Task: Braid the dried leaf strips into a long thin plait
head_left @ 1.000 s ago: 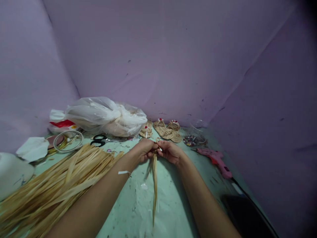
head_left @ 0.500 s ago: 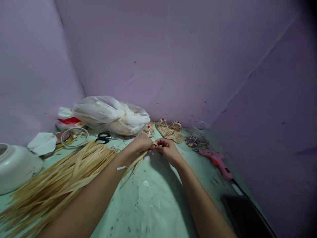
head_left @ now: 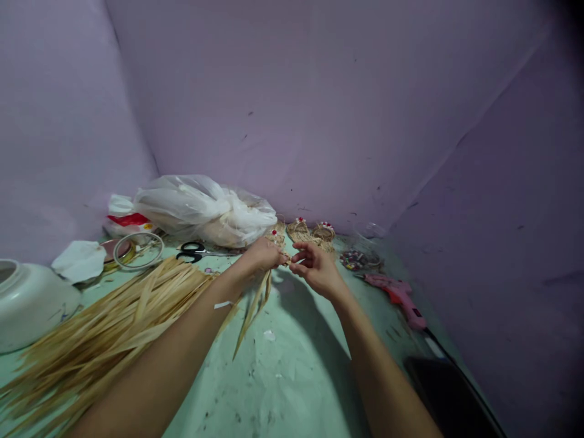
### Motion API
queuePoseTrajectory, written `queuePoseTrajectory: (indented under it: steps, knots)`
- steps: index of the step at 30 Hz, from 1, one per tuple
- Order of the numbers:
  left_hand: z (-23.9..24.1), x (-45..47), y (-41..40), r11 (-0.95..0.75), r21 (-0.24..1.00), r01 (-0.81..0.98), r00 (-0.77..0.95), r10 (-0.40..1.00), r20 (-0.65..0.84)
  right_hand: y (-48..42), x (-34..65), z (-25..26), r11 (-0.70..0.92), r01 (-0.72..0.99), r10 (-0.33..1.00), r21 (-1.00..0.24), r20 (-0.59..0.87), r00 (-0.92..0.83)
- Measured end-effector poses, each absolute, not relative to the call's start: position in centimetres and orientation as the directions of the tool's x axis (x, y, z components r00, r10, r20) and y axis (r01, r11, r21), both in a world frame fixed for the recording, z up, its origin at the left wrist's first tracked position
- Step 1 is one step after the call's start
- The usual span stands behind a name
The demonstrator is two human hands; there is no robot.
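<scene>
Your left hand (head_left: 265,255) pinches straw strips (head_left: 250,316) just below the frame's centre.
Your right hand (head_left: 316,269), fingers parted, curves beside it; whether it touches them, I cannot tell.

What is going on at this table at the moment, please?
A person is handling dried strips with both bare hands. The left hand holds them near one end, and their loose ends hang below it. The right hand is close by with its fingers partly bent; whether it touches the strips is hard to tell. A larger bundle lies to the left, small sandals sit behind the hands, and a pink glue gun lies to the right.
</scene>
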State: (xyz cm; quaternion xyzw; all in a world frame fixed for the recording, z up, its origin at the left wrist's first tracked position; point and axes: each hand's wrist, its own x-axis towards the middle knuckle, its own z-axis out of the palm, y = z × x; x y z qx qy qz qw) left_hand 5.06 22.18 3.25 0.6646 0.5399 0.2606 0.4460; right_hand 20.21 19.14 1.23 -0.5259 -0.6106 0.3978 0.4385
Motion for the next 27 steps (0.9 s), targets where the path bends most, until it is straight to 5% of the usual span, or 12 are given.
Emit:
queuePoseTrajectory:
  steps: [3,5,10,14,17,22,27]
  knots:
    - [2.9,5.2,22.4,-0.074,0.867,0.493,0.219,0.975,-0.041,19.2,19.9,0.8,0.121,0.633,0.946,-0.765,0.282,0.160]
    - [2.6,5.5,22.3,-0.132,0.836,0.533,0.192,0.981,0.032,19.2,19.3,0.2,0.070,0.659,0.936,-0.749,0.278,0.217]
    - [2.4,6.8,20.9,-0.271,0.533,0.801,0.178,0.959,0.219,19.5,18.0,-1.0,0.007,0.169,0.977,-0.986,0.043,0.210]
    - [2.5,6.9,20.4,-0.323,0.390,0.862,0.243,0.940,0.241,19.2,17.9,-0.5,-0.038,-0.078,0.991,-0.996,-0.047,0.123]
    - [2.7,6.3,20.9,-0.402,0.408,0.820,0.335,0.914,0.227,19.0,18.2,-0.3,-0.011,-0.134,0.993,-0.991,-0.026,0.111]
    - [2.1,5.8,22.1,-0.452,0.612,0.648,0.437,0.880,0.187,19.2,17.8,-1.2,0.147,-0.130,0.972,-0.981,0.119,0.202]
    - [1.0,6.8,22.1,-0.264,0.742,0.617,0.221,0.962,0.158,19.1,16.9,-1.4,0.160,0.009,0.887,-0.987,0.148,0.438]
